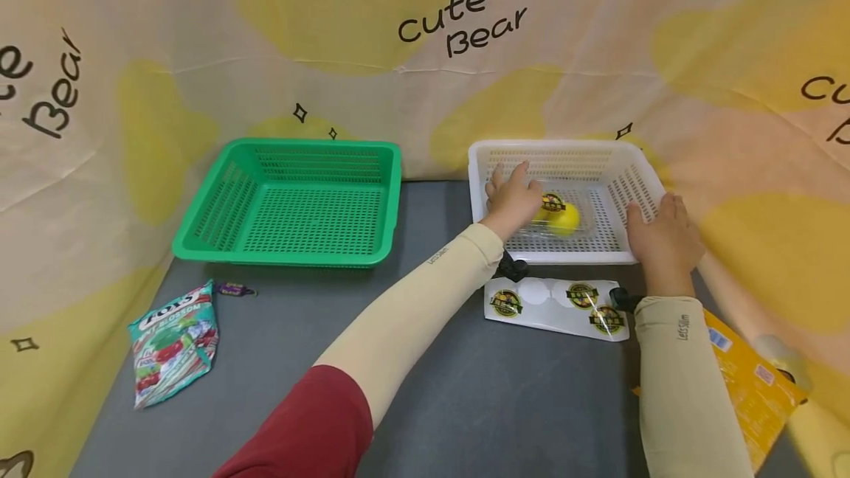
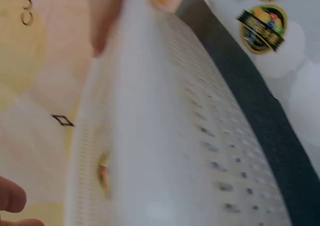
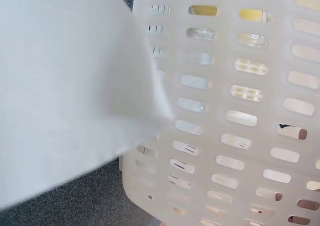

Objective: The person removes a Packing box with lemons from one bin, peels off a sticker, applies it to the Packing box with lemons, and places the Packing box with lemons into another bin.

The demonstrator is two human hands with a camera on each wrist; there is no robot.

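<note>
A white perforated basket stands at the back right, holding a clear plastic box with yellow round items inside. A dark round sticker shows on the box. My left hand reaches over the basket's left part with its fingers spread; nothing shows in its grasp. My right hand is at the basket's right rim, its fingers fairly straight and thumb apart. The basket wall fills much of the right wrist view. Left fingertips show at the left wrist view's lower corner.
A sticker sheet lies before the white basket. A green basket stands at the back left. At the left lie a candy bag and a small purple-wrapped candy. An orange packet lies by the right arm.
</note>
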